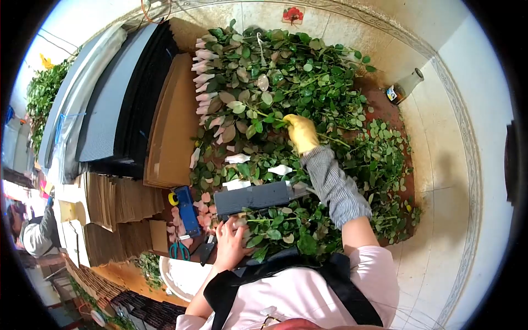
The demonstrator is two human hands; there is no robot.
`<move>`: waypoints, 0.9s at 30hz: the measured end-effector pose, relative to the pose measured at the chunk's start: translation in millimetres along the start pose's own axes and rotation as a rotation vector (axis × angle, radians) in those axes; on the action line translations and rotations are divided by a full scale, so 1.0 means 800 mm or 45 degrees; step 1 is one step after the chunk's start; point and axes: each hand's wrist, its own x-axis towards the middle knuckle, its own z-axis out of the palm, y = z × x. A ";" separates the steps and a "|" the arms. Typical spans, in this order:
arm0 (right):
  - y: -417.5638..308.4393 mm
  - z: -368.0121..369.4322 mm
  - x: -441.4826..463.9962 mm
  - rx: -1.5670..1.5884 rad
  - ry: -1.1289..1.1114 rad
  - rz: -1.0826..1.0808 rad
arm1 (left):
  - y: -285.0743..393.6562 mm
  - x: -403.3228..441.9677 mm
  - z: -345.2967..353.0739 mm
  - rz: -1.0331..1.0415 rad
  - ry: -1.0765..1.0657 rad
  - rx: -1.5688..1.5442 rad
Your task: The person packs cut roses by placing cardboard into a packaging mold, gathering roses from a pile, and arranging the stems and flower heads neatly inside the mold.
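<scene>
My right hand (301, 132), in a yellow glove with a grey knitted cuff, is closed around a leafy rose stem (334, 139) above the pile. My left hand (230, 242) is bare, with its fingers apart, at the near edge of the table. Its fingertips touch a pale rose head by a leafy bunch of stems (286, 228); part of the contact is hidden. Just beyond the left hand lies a dark grey box-like block (250, 199). White-wrapped rose heads (237, 158) lie between the hands. A big pile of roses (297, 71) fills the far side, wrapped heads facing left.
Left of the pile stand grey corrugated sheets (113, 99) and brown cardboard (175, 124). Teal scissors (179, 251), a blue tool (188, 212) and loose pink petals (206, 209) lie near my left hand. A bottle (406, 87) stands by the right wall. Another person (39, 235) is at far left.
</scene>
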 end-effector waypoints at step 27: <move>-0.062 -0.007 0.133 -0.802 -0.267 -0.011 | -0.006 0.000 0.016 -0.049 0.044 -0.077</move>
